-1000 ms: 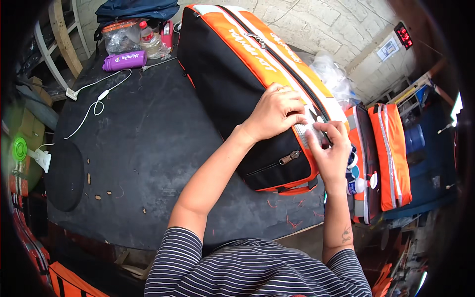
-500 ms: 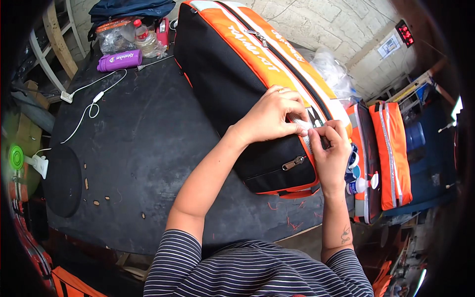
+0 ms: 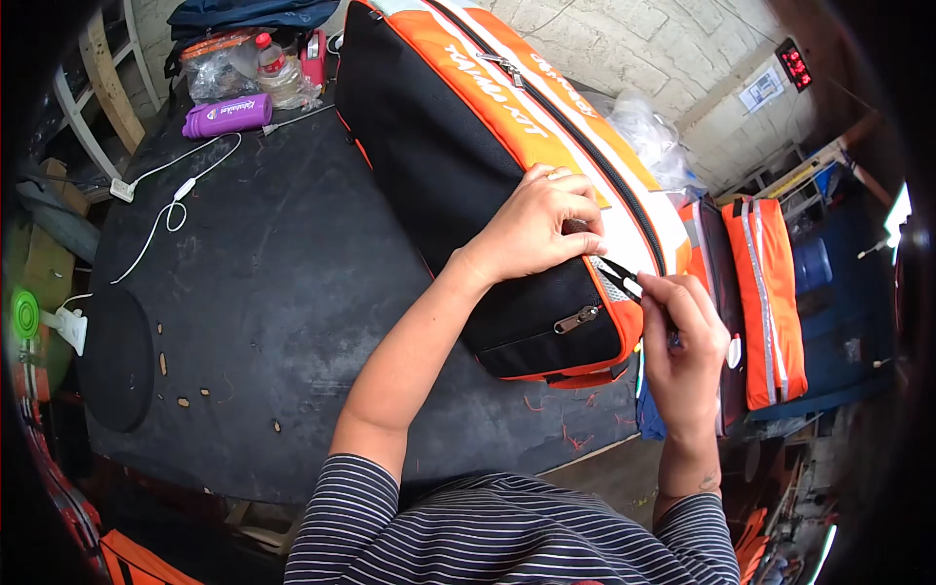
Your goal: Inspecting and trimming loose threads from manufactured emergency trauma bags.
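Orange-and-black bag (image 3: pixel 414 161) lay diagonally on the counter (image 3: pixel 302 292), upper middle of view, black side facing left, orange-and-white top with a black zipper (image 3: pixel 613 179) along it. Both hands were at its near-right end. Left hand (image 3: pixel 536 224): fingers curled over the top edge, thumb and fingertips pinched on bag material; exact contact hidden. Right hand (image 3: pixel 687 336): thumb and index closed on a small dark tool (image 3: pixel 616 275) with a white part, pointed end at the bag just beside the left fingertips; couldn't tell tool type. Metal zipper pull (image 3: pixel 577 319) sat on the black panel below. Red thread scraps (image 3: pixel 577 442) near counter's front edge. Well left: white cord (image 3: pixel 176 207), purple bottle (image 3: pixel 227 116), flat black disc (image 3: pixel 115 356). Right of the bag: smaller orange bag (image 3: pixel 770 331). Clear plastic (image 3: pixel 645 136) bunched behind, near the wall (image 3: pixel 624 54).
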The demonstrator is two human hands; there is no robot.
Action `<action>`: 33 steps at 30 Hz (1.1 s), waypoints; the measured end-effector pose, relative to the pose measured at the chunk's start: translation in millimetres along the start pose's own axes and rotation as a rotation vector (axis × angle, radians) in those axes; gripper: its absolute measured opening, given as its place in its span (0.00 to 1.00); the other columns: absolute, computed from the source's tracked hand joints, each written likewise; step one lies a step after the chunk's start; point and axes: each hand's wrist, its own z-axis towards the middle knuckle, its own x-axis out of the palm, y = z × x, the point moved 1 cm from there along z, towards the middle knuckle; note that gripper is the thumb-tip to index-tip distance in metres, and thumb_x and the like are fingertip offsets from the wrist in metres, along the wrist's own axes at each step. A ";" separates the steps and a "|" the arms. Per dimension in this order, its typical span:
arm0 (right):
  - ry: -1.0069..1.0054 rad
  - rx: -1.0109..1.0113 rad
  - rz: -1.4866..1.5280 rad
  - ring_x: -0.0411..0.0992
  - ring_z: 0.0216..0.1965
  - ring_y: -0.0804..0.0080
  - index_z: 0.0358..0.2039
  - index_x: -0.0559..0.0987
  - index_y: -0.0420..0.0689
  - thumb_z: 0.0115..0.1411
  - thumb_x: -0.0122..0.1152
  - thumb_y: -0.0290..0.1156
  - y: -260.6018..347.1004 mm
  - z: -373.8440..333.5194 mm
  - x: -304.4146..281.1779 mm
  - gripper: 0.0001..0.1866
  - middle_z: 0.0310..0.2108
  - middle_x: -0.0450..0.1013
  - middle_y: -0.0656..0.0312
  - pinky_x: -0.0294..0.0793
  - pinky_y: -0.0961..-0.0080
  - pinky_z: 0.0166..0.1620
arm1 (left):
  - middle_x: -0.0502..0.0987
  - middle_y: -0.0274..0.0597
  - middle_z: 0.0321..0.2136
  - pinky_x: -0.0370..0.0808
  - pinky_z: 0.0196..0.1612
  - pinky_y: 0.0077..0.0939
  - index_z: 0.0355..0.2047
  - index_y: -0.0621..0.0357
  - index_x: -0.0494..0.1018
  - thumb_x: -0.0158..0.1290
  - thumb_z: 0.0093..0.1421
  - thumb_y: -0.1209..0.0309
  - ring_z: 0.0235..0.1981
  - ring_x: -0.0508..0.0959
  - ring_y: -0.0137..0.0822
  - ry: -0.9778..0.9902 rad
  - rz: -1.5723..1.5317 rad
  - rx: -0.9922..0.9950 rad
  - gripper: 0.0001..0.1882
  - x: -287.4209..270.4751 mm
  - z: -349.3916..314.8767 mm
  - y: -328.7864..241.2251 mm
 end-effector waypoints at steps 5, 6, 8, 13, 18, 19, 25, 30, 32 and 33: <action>-0.010 0.028 -0.034 0.73 0.30 0.60 0.39 0.76 0.33 0.53 0.53 0.11 -0.1 -12.0 5.4 0.12 0.31 0.71 0.52 0.73 0.73 0.34 | 0.74 0.30 0.25 0.60 0.49 0.29 0.23 0.55 0.76 0.63 0.49 0.65 0.35 0.73 0.29 -0.002 -0.008 0.003 0.09 -1.2 -0.1 -1.4; -0.018 0.022 -0.028 0.73 0.31 0.59 0.39 0.76 0.33 0.53 0.53 0.11 -0.6 -14.8 4.9 0.12 0.31 0.71 0.52 0.73 0.72 0.34 | 0.74 0.30 0.25 0.60 0.49 0.29 0.23 0.55 0.76 0.64 0.48 0.65 0.35 0.73 0.29 0.001 -0.011 0.001 0.09 -1.3 0.1 -1.6; -0.032 0.022 -0.023 0.74 0.31 0.59 0.39 0.76 0.33 0.53 0.53 0.11 -3.0 -18.8 6.1 0.13 0.31 0.71 0.52 0.73 0.72 0.35 | 0.74 0.30 0.25 0.61 0.49 0.29 0.23 0.55 0.76 0.64 0.48 0.66 0.35 0.73 0.30 0.012 -0.015 0.003 0.09 -1.2 0.7 -2.1; -0.062 -0.039 -0.037 0.74 0.32 0.56 0.40 0.75 0.32 0.51 0.54 0.11 -8.4 -28.0 11.2 0.14 0.33 0.72 0.49 0.74 0.69 0.36 | 0.73 0.31 0.25 0.60 0.49 0.29 0.23 0.55 0.77 0.64 0.47 0.67 0.35 0.72 0.32 0.002 -0.005 -0.022 0.08 -1.5 1.6 -2.9; -0.089 -0.060 -0.057 0.73 0.33 0.53 0.41 0.75 0.33 0.51 0.55 0.10 -13.8 -36.4 17.6 0.16 0.34 0.72 0.48 0.74 0.67 0.38 | 0.73 0.32 0.25 0.60 0.50 0.30 0.23 0.55 0.77 0.64 0.47 0.67 0.35 0.72 0.32 -0.007 -0.003 -0.014 0.08 -1.2 1.4 -4.7; -0.099 -0.068 -0.064 0.73 0.34 0.54 0.42 0.76 0.33 0.51 0.55 0.10 -15.9 -37.6 19.8 0.16 0.34 0.72 0.48 0.73 0.68 0.38 | 0.73 0.32 0.25 0.60 0.50 0.29 0.23 0.55 0.77 0.64 0.47 0.66 0.35 0.72 0.32 -0.010 0.000 -0.015 0.08 -1.3 1.3 -5.0; -0.252 -0.029 0.079 0.73 0.34 0.58 0.41 0.76 0.33 0.55 0.56 0.14 -31.6 -45.2 29.6 0.12 0.34 0.73 0.49 0.73 0.70 0.39 | 0.77 0.33 0.28 0.62 0.55 0.35 0.25 0.55 0.78 0.64 0.48 0.68 0.39 0.76 0.33 -0.042 -0.036 -0.054 0.07 -0.2 -2.2 -7.6; -0.265 0.138 0.277 0.74 0.34 0.65 0.39 0.77 0.34 0.55 0.57 0.15 -31.7 -43.3 22.3 0.10 0.33 0.74 0.53 0.73 0.75 0.39 | 0.79 0.34 0.33 0.57 0.63 0.41 0.29 0.55 0.80 0.64 0.49 0.69 0.45 0.77 0.34 -0.040 -0.019 -0.075 0.07 -1.5 -5.7 -9.5; -0.266 0.060 0.197 0.74 0.32 0.68 0.38 0.78 0.34 0.54 0.57 0.14 -27.1 -36.6 13.9 0.10 0.33 0.74 0.53 0.73 0.76 0.36 | 0.80 0.34 0.33 0.55 0.65 0.42 0.30 0.55 0.80 0.63 0.49 0.69 0.47 0.77 0.34 -0.028 -0.039 -0.075 0.07 -3.6 -4.2 -8.4; -0.241 0.006 0.166 0.74 0.31 0.66 0.38 0.78 0.34 0.52 0.57 0.13 -24.5 -32.0 10.2 0.11 0.32 0.73 0.53 0.74 0.76 0.34 | 0.80 0.35 0.32 0.56 0.64 0.42 0.30 0.56 0.81 0.63 0.50 0.70 0.46 0.78 0.34 -0.011 -0.065 -0.081 0.07 -4.4 -3.0 -7.3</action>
